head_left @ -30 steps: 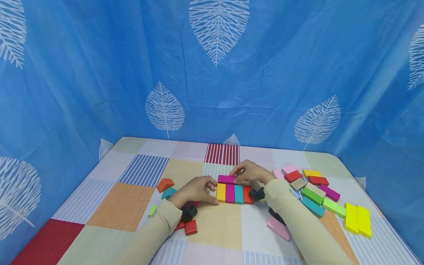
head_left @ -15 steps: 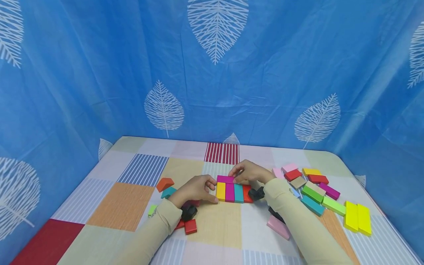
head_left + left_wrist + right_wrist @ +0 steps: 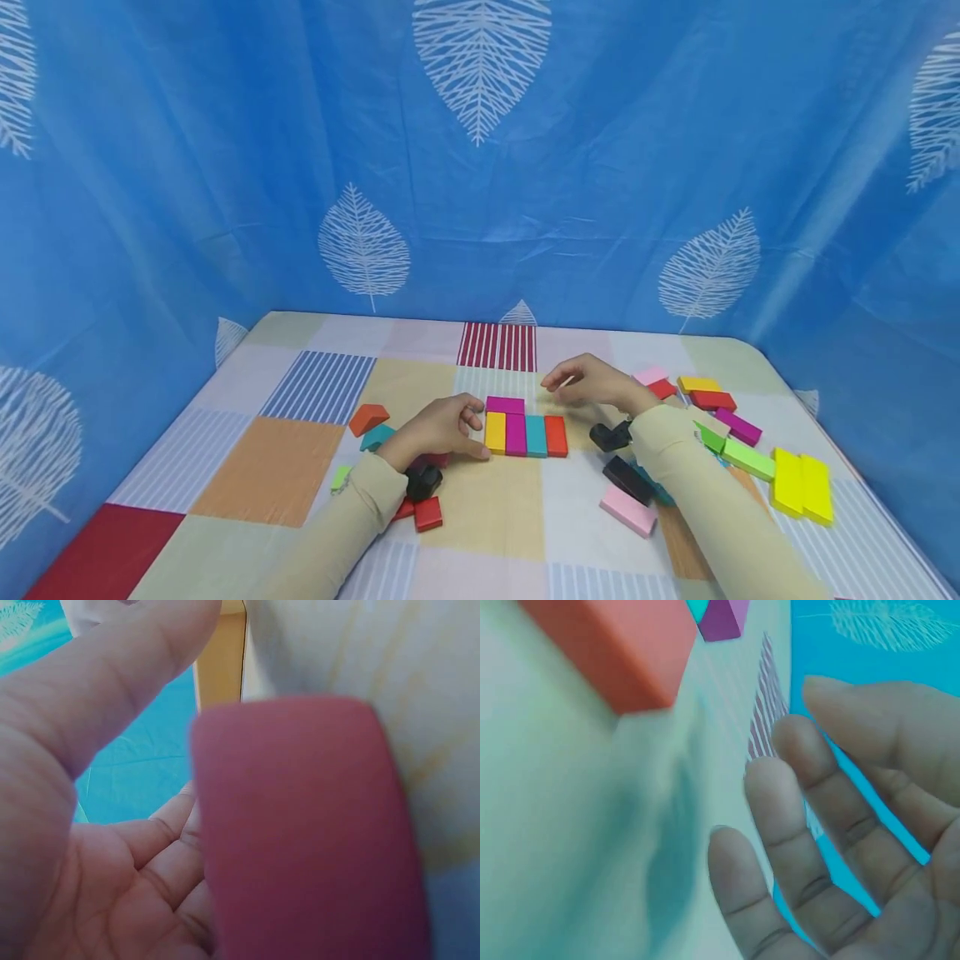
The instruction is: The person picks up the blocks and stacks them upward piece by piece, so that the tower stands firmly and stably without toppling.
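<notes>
On a patchwork-print cloth [image 3: 480, 521], a row of four flat rectangular blocks is being formed, side by side: one amber-yellow block [image 3: 495, 433], one magenta block [image 3: 515, 435], one teal block [image 3: 536, 437] and one red block [image 3: 556, 437]. A second, crosswise magenta block [image 3: 506, 405] is being supported by the cloth at the far ends of the amber-yellow and magenta ones, making five. The row's left edge is being flanked by the left hand [image 3: 444, 429], its fingers being loosely bent, nothing being grasped; whether the amber-yellow block is being touched by the thumb cannot be told. The right hand [image 3: 596, 385] is being held beyond the red block, apart from all five, its fingers being relaxed and slightly curved, nothing being gripped. One blurred pinkish-red block [image 3: 307, 825] is being seen in front of the left palm in the left wrist view. To the left, one orange wedge-shaped block [image 3: 368, 419] is being seen; to the right, two bright yellow rectangular blocks [image 3: 787, 482] are being shown side by side, and one pale pink rectangular block [image 3: 628, 511] is being seen nearer.
</notes>
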Tool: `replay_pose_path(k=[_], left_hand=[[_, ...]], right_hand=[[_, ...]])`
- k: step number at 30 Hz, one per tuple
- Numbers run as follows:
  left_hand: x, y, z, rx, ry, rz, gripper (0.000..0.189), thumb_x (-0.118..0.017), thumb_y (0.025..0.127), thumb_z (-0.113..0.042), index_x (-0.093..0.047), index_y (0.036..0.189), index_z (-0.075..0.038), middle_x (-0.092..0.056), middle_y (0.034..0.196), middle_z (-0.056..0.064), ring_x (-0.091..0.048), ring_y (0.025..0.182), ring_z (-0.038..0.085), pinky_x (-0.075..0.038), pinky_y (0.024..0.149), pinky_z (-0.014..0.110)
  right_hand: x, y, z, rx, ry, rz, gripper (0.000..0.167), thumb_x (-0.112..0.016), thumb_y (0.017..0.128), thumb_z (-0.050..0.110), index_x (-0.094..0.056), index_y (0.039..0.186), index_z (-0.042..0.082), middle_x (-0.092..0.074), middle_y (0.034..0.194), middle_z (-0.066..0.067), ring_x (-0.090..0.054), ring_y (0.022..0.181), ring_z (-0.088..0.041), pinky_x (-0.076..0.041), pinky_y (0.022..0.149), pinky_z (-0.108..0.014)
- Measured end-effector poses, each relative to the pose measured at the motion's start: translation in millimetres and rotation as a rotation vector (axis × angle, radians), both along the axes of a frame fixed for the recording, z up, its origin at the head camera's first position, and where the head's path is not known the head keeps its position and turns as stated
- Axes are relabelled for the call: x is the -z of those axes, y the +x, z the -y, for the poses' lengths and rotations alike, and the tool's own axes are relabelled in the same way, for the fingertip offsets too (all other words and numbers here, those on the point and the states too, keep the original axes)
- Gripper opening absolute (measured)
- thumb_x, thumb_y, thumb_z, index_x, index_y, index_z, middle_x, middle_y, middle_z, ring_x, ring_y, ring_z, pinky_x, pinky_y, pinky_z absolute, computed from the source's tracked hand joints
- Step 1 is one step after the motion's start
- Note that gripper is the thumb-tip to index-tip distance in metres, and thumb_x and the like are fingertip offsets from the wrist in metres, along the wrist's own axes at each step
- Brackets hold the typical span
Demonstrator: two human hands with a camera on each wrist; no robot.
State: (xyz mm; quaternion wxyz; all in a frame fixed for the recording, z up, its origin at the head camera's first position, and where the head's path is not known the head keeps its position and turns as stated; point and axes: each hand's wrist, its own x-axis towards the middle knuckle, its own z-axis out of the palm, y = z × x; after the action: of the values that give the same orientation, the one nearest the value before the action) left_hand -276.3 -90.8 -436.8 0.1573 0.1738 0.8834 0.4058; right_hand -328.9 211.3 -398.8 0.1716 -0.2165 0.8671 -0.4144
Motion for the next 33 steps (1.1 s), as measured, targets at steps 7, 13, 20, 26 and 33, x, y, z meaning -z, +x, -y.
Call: replay_pose_path(k=[7, 13, 20, 26, 33], left_hand=[[-0.3, 1.8, 2.3, -0.007, 0.003, -0.008, 0.071, -0.097, 0.081, -0.015, -0.061, 0.139, 0.002, -0.064, 0.101, 0.0, -0.059, 0.089, 0.015, -0.055, 0.074, 0.024], [1.3, 1.3, 1.9, 0.001, 0.009, -0.007, 0.072, -0.097, 0.08, -0.014, -0.06, 0.139, 0.002, -0.063, 0.101, 0.0, -0.058, 0.088, 0.015, -0.054, 0.074, 0.025], [1.1, -0.1, -0.8, 0.019, 0.007, -0.016, 0.072, -0.097, 0.08, -0.014, -0.059, 0.14, 0.002, -0.064, 0.101, -0.001, -0.058, 0.088, 0.015, -0.054, 0.075, 0.025], [0.6, 0.8, -1.4, 0.003, 0.006, -0.007, 0.072, -0.097, 0.08, -0.015, -0.06, 0.14, 0.001, -0.064, 0.101, 0.0, -0.059, 0.089, 0.016, -0.055, 0.074, 0.025], [0.3, 0.4, -1.2, 0.015, 0.007, -0.01, 0.071, -0.096, 0.081, -0.013, -0.059, 0.14, 0.002, -0.064, 0.101, 0.0, -0.058, 0.088, 0.016, -0.054, 0.074, 0.024]], right_hand=[[-12.3, 25.5, -29.7, 0.015, -0.035, -0.04, 0.026, -0.07, 0.103, 0.002, -0.072, 0.125, -0.011, -0.074, 0.122, -0.026, -0.071, 0.108, -0.028, -0.06, 0.097, -0.039], [-14.9, 56.9, -56.4, -0.043, -0.02, -0.06, 0.025, -0.072, 0.103, 0.004, -0.073, 0.125, -0.008, -0.074, 0.121, -0.024, -0.071, 0.109, -0.033, -0.06, 0.092, -0.029], [-8.5, 84.0, -86.7, -0.119, 0.034, -0.081, 0.029, -0.08, 0.095, 0.002, -0.076, 0.123, 0.0, -0.075, 0.12, -0.017, -0.069, 0.105, -0.026, -0.06, 0.085, -0.028], [-7.1, 92.5, -95.3, -0.246, 0.112, -0.027, 0.053, -0.086, 0.085, -0.001, -0.071, 0.136, 0.006, -0.066, 0.117, -0.006, -0.056, 0.097, -0.018, -0.058, 0.074, -0.029], [-4.2, 89.4, -88.2, -0.337, 0.186, -0.109, 0.055, -0.092, 0.08, 0.003, -0.072, 0.132, 0.006, -0.06, 0.108, 0.001, -0.051, 0.079, -0.009, -0.052, 0.067, -0.024]])
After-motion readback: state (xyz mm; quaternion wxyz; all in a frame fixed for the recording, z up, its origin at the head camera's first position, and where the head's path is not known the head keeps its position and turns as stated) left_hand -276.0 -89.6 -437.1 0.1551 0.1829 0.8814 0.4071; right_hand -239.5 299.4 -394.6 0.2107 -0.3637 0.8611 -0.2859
